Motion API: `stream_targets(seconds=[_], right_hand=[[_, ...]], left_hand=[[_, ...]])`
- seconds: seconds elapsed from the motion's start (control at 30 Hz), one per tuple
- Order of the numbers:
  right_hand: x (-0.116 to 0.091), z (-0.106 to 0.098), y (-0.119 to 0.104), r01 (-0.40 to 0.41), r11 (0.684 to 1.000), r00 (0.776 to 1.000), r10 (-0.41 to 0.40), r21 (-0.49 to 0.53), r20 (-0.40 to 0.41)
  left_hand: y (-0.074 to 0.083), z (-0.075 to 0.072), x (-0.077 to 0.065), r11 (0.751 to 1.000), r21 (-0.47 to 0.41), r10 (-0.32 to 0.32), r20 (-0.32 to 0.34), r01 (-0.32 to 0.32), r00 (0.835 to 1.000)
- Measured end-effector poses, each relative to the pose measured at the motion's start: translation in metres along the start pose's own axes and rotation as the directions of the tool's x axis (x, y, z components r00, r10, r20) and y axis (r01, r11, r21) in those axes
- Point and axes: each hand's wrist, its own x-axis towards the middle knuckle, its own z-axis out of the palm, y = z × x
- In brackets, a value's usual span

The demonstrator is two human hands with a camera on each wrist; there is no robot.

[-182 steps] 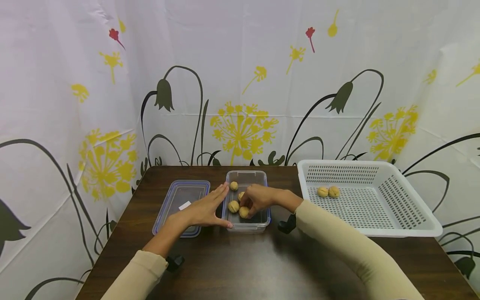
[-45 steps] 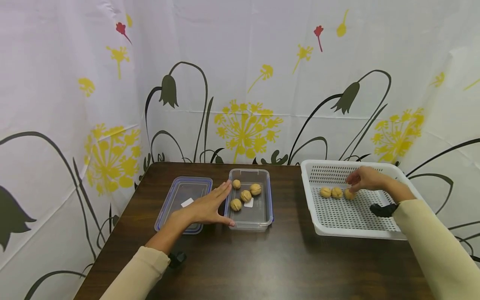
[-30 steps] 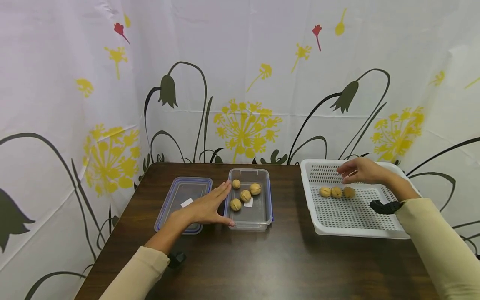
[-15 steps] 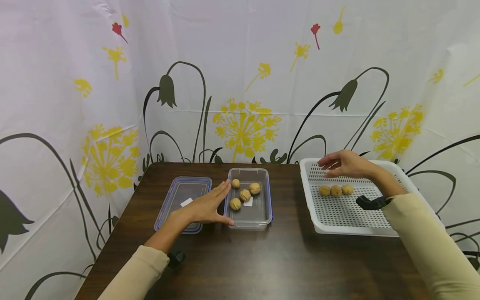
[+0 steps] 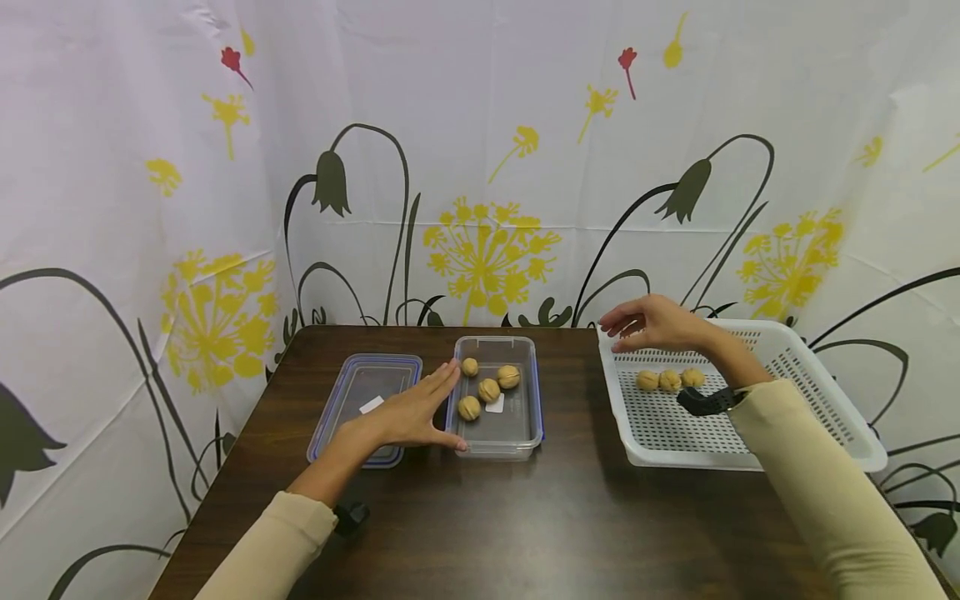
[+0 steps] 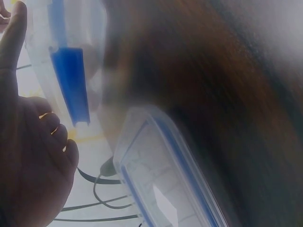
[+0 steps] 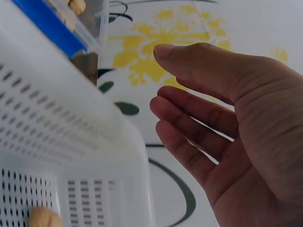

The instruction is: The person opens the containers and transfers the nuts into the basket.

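My left hand [image 5: 408, 414], fingers straight and thumb spread, rests along the left side of a clear plastic food container [image 5: 521, 429] with blue edges. Inside it lie several walnuts [image 5: 489, 390], loosely spread toward the left and middle. In the left wrist view the container's blue clip [image 6: 71, 85] shows beside the fingers. My right hand [image 5: 651, 323] hovers over the left back corner of a white perforated basket [image 5: 738, 460], fingers loosely bent and holding nothing. The right wrist view shows bare space between thumb and fingers. Three walnuts [image 5: 670, 381] sit in a row in the basket.
The clear lid [image 5: 356, 396] with a blue seal lies on the dark wooden table [image 5: 510, 525], left of the container and partly behind my left hand. A white curtain [image 5: 480, 108] with flower prints hangs behind the table.
Earlier my right hand gripped a walnut in the container; later it set a third walnut down in the basket. It has since let go, risen and moved left. My left hand has stayed put.
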Motion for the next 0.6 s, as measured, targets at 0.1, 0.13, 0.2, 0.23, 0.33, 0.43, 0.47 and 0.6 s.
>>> stream_targets(seconds=[0.1, 0.13, 0.2, 0.23, 0.33, 0.43, 0.47, 0.6], right_hand=[[0.008, 0.005, -0.006, -0.002, 1.0, 1.0, 0.002, 0.012, 0.011], [0.01, 0.007, -0.008, -0.006, 1.0, 1.0, 0.006, 0.015, 0.016], [0.015, 0.011, -0.012, -0.009, 1.0, 1.0, 0.008, 0.021, 0.027], [0.018, 0.013, -0.014, -0.01, 1.0, 0.999, 0.01, 0.023, 0.034], [0.027, 0.02, -0.019, 0.002, 1.0, 0.999, -0.003, 0.026, 0.05], [0.036, 0.027, -0.024, 0.024, 1.0, 0.998, -0.024, 0.008, 0.065], [0.039, 0.029, -0.025, 0.033, 0.999, 0.997, -0.034, 0.007, 0.07], [0.051, 0.041, -0.031, 0.051, 0.999, 0.994, -0.051, 0.006, 0.099]], left_hand=[[-0.001, 0.001, 0.001, 1.0, 0.004, 0.004, -0.002, -0.004, 1.0], [-0.001, 0.001, 0.001, 1.0, 0.005, 0.006, -0.002, -0.006, 1.0], [0.0, 0.001, 0.0, 1.0, 0.004, 0.007, 0.0, -0.007, 1.0], [0.0, 0.001, 0.0, 1.0, 0.003, 0.008, 0.0, -0.008, 1.0], [0.001, 0.0, 0.0, 1.0, 0.0, 0.008, 0.002, -0.008, 1.0], [0.0, 0.001, 0.0, 1.0, 0.0, -0.001, 0.005, 0.001, 1.0], [0.0, 0.001, 0.0, 1.0, -0.001, -0.006, 0.005, 0.006, 1.0], [0.0, 0.0, 0.0, 1.0, -0.009, -0.019, 0.008, 0.019, 1.0]])
